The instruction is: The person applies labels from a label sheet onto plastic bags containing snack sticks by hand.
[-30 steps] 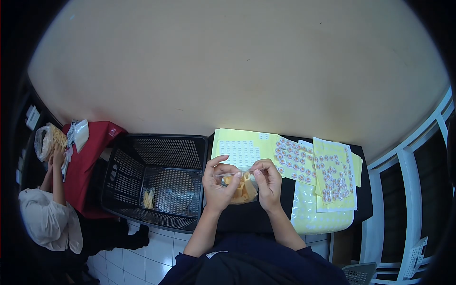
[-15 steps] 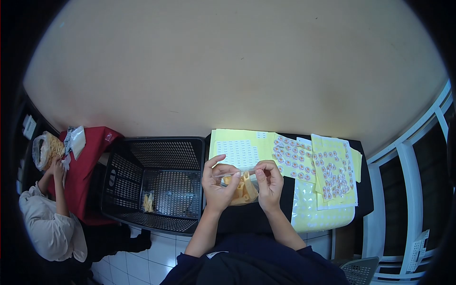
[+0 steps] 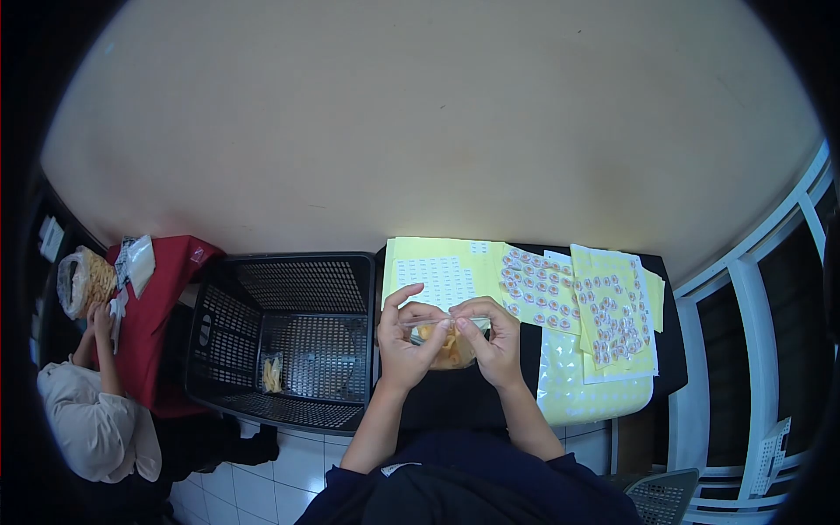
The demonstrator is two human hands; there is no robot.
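A small clear plastic bag (image 3: 451, 354) with yellow-orange snack pieces inside hangs between my two hands, over the near edge of the black-covered table. My left hand (image 3: 404, 346) pinches the bag's top edge between thumb and forefinger, its other fingers partly raised. On the same edge, my right hand (image 3: 492, 343) pinches with thumb and fingertips, close beside the left thumb. Part of the bag is hidden behind my thumbs. Just beyond my hands lies a yellow sheet of small white labels (image 3: 435, 276).
Sheets of round stickers (image 3: 617, 315) lie to the right. A black crate (image 3: 284, 411) at the left holds one small snack pack (image 3: 272, 374). Farther left, a co-worker (image 3: 96, 420) reaches toward a large bag of snacks (image 3: 87, 280) on a red-covered table (image 3: 166, 324).
My right hand has slid left along the bag's top edge, and its fingertips are now near my left thumb. The co-worker's hands have shifted slightly.
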